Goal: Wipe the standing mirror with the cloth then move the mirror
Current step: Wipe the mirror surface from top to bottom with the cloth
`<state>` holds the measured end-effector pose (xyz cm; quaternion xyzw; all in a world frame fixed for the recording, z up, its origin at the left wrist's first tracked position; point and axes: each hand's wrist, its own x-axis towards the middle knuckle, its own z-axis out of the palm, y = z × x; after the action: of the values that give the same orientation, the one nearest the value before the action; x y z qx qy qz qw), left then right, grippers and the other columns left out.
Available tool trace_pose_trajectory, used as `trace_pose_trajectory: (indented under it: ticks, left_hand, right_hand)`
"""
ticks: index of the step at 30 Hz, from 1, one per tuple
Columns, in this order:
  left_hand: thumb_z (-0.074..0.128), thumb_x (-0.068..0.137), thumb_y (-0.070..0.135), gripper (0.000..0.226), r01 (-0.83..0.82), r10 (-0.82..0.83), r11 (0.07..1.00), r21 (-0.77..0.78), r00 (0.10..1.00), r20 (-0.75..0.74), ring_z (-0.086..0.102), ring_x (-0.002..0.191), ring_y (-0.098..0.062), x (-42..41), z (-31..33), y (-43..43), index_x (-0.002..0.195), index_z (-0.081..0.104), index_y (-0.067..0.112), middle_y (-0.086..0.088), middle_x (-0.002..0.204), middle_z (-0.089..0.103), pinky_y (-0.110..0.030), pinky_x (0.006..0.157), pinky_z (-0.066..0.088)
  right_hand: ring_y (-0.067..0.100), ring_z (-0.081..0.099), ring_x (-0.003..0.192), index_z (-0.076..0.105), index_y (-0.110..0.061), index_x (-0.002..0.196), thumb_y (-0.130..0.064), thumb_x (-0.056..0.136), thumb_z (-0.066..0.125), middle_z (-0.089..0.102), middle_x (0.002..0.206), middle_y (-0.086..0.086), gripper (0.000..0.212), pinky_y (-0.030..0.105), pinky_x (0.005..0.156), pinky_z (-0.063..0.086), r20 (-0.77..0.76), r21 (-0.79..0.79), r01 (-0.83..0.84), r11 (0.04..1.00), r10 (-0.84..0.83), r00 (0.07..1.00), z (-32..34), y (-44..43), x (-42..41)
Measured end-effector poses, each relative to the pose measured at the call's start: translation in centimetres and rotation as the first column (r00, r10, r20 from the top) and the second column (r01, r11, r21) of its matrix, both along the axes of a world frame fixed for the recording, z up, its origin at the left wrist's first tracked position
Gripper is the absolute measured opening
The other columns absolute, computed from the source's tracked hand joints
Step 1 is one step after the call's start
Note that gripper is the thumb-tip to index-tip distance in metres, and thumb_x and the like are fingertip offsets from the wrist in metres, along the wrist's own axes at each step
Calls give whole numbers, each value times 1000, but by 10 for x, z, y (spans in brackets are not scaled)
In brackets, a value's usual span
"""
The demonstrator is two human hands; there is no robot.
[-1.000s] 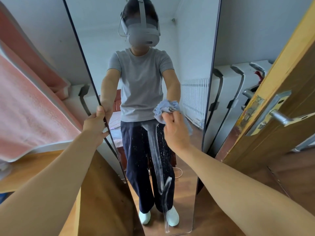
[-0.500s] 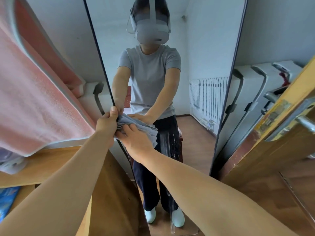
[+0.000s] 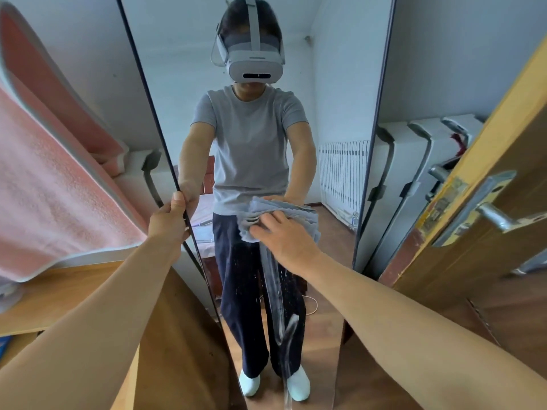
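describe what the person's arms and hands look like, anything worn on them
Both forearms are bare to the frame edge. The left hand and right hand have no gloves, rings, watch or bands showing. The mirror shows short grey T-shirt sleeves ending above the elbows.

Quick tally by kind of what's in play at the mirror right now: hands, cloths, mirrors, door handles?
Hands: 2, left hand gripping the mirror's left edge, right hand pressing the cloth to the glass
Cloths: 1, grey cloth
Mirrors: 1, standing mirror
Door handles: 1, metal door handle on the right
Total: 5
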<state>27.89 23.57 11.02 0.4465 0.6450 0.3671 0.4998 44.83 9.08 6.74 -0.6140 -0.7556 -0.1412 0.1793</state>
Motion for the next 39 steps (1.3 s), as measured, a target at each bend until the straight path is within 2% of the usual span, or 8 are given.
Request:
trace_pose_trajectory:
  ticks: [6,9,16,25,29,34,37,39]
  left_hand:
    - [42,96,44,44,-23,22,999,34,1000,15,56,87,-18,1,-8,0,118,56,8,-6,100,60,-29,62,49]
    - [43,98,38,46,48,-56,993,108,996,71,56,86,-17,2,-6,-10,128,49,3,-5,106,54,-32,79,48]
    - [42,99,36,46,73,-81,995,70,991,108,56,83,-16,0,-7,-17,131,46,4,-5,107,52,-29,70,49]
    - [45,96,41,44,43,-42,999,-12,995,92,58,99,-20,-4,-8,-16,129,50,13,0,115,58,-36,82,50]
    - [46,94,43,43,73,-66,996,-56,991,114,56,108,-22,-7,-11,-17,131,50,20,1,120,57,-40,95,48]
    - [44,95,44,29,130,-126,991,-12,978,163,59,93,-20,-12,-13,-24,104,57,20,0,104,61,-38,86,51]
    - [46,93,47,28,147,-148,989,16,982,118,60,79,-17,-14,-14,-22,82,59,25,1,86,63,-33,66,53]
    - [46,92,50,29,149,-151,988,32,986,65,62,85,-22,-17,-16,-18,77,58,28,-1,85,64,-35,70,53]
  right_hand:
    - [33,59,92,59,-7,103,-12,83,47,58,104,16,24,37,63,57,-107,23,324,946,-320,941,-4,-42,71]
    - [36,57,94,56,-5,100,-1,80,56,55,105,20,21,41,67,56,-210,72,457,887,-434,876,-14,-59,92]
    - [37,56,89,38,-13,98,10,70,66,53,97,20,46,39,66,54,-330,100,561,822,-505,798,-33,-60,80]
    - [36,54,88,54,-6,101,8,75,57,55,99,19,30,41,60,54,-346,10,397,918,-369,862,-35,-20,10]
    - [36,54,100,56,-6,111,-7,78,49,55,106,19,34,43,75,55,-297,-58,283,957,-287,911,-28,3,-29]
    - [35,47,111,50,-10,123,-9,84,59,51,118,16,40,44,89,48,-181,-133,136,982,-159,970,-20,35,-79]
    - [35,55,92,61,-8,103,-6,69,73,57,98,16,36,43,67,55,-172,-136,37,990,-61,983,-19,49,-105]
    - [30,58,81,65,-11,93,-9,59,80,59,86,12,37,34,55,55,-140,-128,30,991,-48,989,-20,53,-113]
